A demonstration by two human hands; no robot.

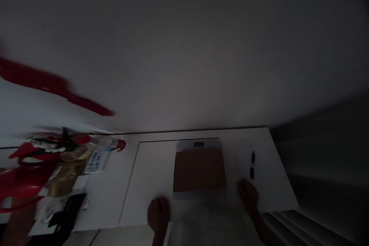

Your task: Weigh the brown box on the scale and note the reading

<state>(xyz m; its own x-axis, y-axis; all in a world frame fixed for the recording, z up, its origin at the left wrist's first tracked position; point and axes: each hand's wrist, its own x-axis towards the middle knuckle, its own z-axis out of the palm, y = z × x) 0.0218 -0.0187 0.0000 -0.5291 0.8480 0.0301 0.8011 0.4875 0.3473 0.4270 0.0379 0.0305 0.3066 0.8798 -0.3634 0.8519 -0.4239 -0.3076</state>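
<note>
While the left hand (158,213) lies curled like a loose fist at the near edge of the tabletop (276,184) and the right hand (248,196) rests well apart from it, neither is seen to hold anything. The right hand's fingers are too dim to read as spread or closed. Between the hands and just beyond them, a flat brown cardboard (199,170) lies on a scale (198,145), which stands on a white mat (152,177) in the middle of the tabletop. The right hand sits just beside the scale's near right corner, and the risk seems to lie there. A brush from that hand or wrist could press the platform or shove the cardboard askew, so that it overhangs an edge or hides the display. The cardboard lies flat with its sides square to the scale, covering all but the far strip. The scale's display end points away from the person, toward the wall (184,46). Whether the cardboard's long axis runs side to side, as it seems, or near to far cannot be settled from this angle. A black pen (252,164) beyond the right hand lies lengthwise near to far and could roll if knocked. Farther left, a bottle (108,145) lies on its side, red cap toward the scale, amid red clutter (25,169).
</note>
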